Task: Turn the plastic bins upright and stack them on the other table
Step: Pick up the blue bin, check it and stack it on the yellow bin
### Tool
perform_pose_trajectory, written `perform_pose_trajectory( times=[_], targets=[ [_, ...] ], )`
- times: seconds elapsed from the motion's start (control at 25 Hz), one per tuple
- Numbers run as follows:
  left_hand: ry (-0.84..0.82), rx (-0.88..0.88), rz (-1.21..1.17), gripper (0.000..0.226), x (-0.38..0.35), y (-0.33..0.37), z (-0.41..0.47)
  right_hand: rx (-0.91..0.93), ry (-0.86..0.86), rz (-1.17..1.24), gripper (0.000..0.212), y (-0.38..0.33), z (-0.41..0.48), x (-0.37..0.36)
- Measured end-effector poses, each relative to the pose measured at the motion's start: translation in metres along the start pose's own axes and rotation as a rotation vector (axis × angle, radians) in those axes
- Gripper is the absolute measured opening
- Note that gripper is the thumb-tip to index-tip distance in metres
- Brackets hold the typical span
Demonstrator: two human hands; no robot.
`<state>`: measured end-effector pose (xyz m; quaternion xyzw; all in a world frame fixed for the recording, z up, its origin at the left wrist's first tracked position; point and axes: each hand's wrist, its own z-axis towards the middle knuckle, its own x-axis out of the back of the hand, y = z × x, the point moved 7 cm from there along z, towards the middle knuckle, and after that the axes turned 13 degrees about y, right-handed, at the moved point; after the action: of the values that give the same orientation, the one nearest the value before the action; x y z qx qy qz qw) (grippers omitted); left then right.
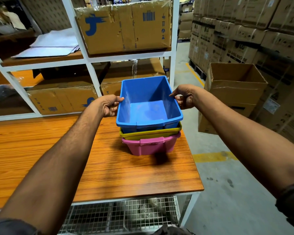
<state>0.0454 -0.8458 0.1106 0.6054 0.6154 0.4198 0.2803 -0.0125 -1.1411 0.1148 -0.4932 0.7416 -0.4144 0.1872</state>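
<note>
Left hand (109, 106): closed on left long rim of blue bin (148, 106), thumb over the lip, fingers curled beneath outside wall. Right hand (185, 97): closed on opposite long rim, thumb tip on the lip, fingers tucked under. Grip w/ both hands at mid-rim, probably to keep the bin level and square while it seats into the one below.

Arms: both forearms extended fwd, near-straight, converging on the bin; wrists turned inward. Dark sleeve cuffs at bottom corners.

Blue bin: upright, open side up, empty, nested on top of stack. Sits slightly skewed vs. lower bins; cannot tell if fully seated.

Yellow bin (150, 133): upright, nested under blue, only rim band visible.

Pink bin (151, 145): upright, bottom of stack, resting on wooden table (41, 150) near its right edge.

Beyond: white shelving (89, 60) behind table w/ cardboard cartons (124, 28); open carton (234, 92) on floor to right; stacked boxed goods along far right.

Status est.: three bins stacked; no overturned bins in view.
</note>
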Motion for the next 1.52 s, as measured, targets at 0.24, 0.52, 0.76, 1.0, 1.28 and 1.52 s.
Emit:
perform_pose_trajectory(
  times=[0.24, 0.52, 0.76, 1.0, 1.28, 1.52],
  targets=[
    [0.102, -0.088, -0.05, 0.011, 0.007, 0.006, -0.012, 0.241, 0.135, -0.021, 0.043, -0.02, -0.006, 0.011],
    [0.144, -0.181, 0.016, 0.023, 0.01, -0.011, -0.02, 0.291, 0.094, -0.117, 0.044, -0.008, -0.006, 0.005],
    [0.142, -0.199, 0.025, 0.026, 0.005, -0.012, -0.024, 0.272, 0.063, -0.089, 0.04, -0.003, -0.005, 0.008],
    [0.171, -0.219, 0.054, 0.026, -0.007, -0.008, -0.021, 0.256, 0.097, -0.066, 0.044, -0.004, 0.003, 0.018],
    [0.138, -0.19, -0.009, 0.028, -0.011, -0.009, -0.021, 0.279, 0.076, -0.065, 0.041, -0.007, 0.008, 0.023],
    [0.158, -0.219, -0.017, 0.029, -0.009, -0.009, -0.023, 0.272, 0.081, -0.048, 0.036, 0.0, 0.005, 0.021]
  ],
)
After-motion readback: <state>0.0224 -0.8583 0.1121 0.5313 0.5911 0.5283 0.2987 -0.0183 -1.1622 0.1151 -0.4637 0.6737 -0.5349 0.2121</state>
